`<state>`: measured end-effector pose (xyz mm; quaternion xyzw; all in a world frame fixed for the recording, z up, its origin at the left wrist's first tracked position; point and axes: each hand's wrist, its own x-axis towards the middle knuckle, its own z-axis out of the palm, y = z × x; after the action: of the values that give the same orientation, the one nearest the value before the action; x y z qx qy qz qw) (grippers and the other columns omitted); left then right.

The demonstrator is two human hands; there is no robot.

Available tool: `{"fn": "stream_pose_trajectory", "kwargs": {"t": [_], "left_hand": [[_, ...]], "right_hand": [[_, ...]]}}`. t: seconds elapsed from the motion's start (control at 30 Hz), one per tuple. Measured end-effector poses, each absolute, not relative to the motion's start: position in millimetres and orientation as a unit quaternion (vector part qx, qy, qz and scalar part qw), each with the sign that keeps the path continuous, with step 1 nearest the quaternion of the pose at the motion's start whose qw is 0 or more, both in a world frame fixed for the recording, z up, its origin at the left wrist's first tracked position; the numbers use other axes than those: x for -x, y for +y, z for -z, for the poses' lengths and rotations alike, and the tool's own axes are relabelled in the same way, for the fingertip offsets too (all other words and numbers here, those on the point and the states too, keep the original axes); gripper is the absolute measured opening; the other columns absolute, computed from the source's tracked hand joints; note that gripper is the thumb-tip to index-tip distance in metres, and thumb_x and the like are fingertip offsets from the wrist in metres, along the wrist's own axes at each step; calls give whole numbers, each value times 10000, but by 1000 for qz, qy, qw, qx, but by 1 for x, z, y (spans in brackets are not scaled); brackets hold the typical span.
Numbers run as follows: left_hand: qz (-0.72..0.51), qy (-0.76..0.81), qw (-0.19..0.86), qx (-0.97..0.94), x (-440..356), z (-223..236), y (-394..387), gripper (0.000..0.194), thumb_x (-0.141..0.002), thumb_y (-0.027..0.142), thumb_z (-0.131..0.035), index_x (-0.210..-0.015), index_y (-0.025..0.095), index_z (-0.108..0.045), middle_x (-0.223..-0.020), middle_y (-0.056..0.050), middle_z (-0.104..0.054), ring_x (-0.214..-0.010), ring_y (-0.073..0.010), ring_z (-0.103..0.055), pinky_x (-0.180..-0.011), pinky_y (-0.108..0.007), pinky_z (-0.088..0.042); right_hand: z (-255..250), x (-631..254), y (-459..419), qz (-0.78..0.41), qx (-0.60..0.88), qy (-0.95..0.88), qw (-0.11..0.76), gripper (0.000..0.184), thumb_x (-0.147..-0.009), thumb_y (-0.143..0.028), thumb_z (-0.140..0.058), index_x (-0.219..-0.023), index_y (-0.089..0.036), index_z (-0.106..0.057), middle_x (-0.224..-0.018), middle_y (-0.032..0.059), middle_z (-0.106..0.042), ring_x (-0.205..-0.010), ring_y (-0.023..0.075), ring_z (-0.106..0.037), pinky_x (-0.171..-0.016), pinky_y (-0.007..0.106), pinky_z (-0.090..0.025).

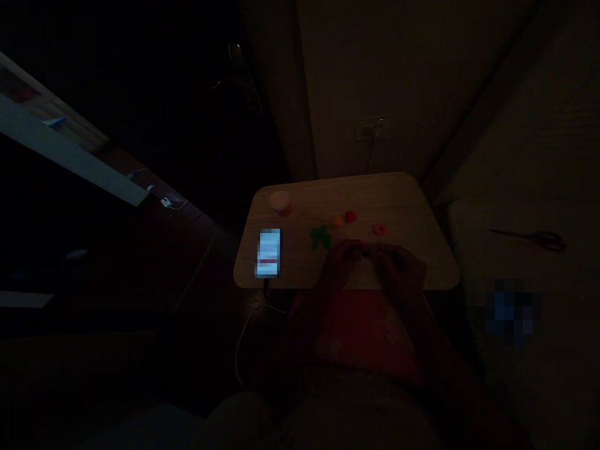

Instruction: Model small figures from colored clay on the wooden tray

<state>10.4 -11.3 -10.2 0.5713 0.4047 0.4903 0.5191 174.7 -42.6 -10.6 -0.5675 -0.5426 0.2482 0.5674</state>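
Note:
The room is very dark. My left hand (344, 257) and my right hand (397, 267) come together over the front of a small wooden table (300, 275). The fingers of both are closed and meet at a small dark piece that I cannot make out. Just beyond them lie a pink-red lump (379, 230), a round red piece (350, 216) and an orange piece (337, 221). A green branching shape (320, 237) lies left of my left hand.
A lit phone (268, 253) with a cable (244, 331) lies at the table's left. Behind it stands a pale lidded tub (280, 202). Scissors (539, 238) rest on a pale surface at the right. A wall socket (374, 129) holds a plug.

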Motion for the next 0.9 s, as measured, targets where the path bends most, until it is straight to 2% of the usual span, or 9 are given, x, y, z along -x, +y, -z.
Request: {"fn": "stream_pose_trajectory", "kwargs": {"t": [0.13,0.23,0.43,0.6,0.7,0.77,0.83,0.9], "left_hand": [[-485,412,521,-569,-11,8,-12,229,-861,233,-610,-1048,163,-721,-1077,-86,-756,-953,-183,-683,-880,-311,-530],[-474,416,518,-578,-10,7,-13,227,-846,222,-613,-1035,162,-723,-1070,-87,-756,-954,-185,-680,-851,-301,-528],[-474,418,509,-584,-9,5,-14,171,-853,255,-616,-965,167,-710,-1039,-80,-738,-971,-188,-664,-867,-307,-510],[-494,402,470,-611,-6,4,-12,116,-776,159,-546,-829,174,-648,-873,-36,-638,-831,-158,-586,-787,-285,-465],[-506,404,436,-626,-4,4,-12,93,-732,121,-520,-742,177,-594,-782,-11,-541,-768,-147,-519,-757,-281,-432],[-503,407,416,-639,-4,3,-14,117,-710,116,-555,-786,176,-622,-787,-3,-519,-757,-145,-496,-741,-275,-423],[-490,409,405,-655,-6,2,-16,215,-715,132,-616,-915,177,-683,-820,-5,-539,-769,-147,-498,-741,-273,-429],[-467,418,408,-664,-7,-1,-19,292,-766,190,-675,-1054,186,-720,-840,-12,-582,-773,-149,-515,-751,-276,-443]], "right_hand": [[14,-174,-44,-261,588,-520,562,208,-784,-386,-779,-833,-187,-743,-756,43,-763,-622,185,-676,-581,294,-538],[14,-175,-45,-262,592,-520,558,225,-777,-396,-785,-796,-185,-710,-685,18,-724,-574,164,-632,-532,264,-491],[4,-174,-47,-227,578,-575,533,226,-884,-405,-657,-817,-198,-720,-694,19,-711,-604,166,-619,-563,269,-479],[1,-176,-46,-221,576,-594,516,336,-945,-377,-554,-699,-205,-704,-627,23,-682,-587,182,-621,-597,295,-496],[1,-177,-43,-230,546,-617,518,271,-935,-373,-571,-813,-209,-750,-807,59,-757,-744,218,-694,-716,337,-548],[2,-176,-41,-263,513,-633,517,225,-934,-368,-585,-967,-222,-754,-970,78,-774,-883,230,-718,-814,369,-564],[4,-175,-41,-315,496,-599,544,244,-905,-373,-644,-1093,-227,-696,-1000,77,-772,-881,220,-727,-792,363,-576],[6,-173,-41,-362,489,-545,576,349,-816,-368,-757,-1110,-235,-626,-926,49,-770,-813,210,-729,-722,341,-583]]}}
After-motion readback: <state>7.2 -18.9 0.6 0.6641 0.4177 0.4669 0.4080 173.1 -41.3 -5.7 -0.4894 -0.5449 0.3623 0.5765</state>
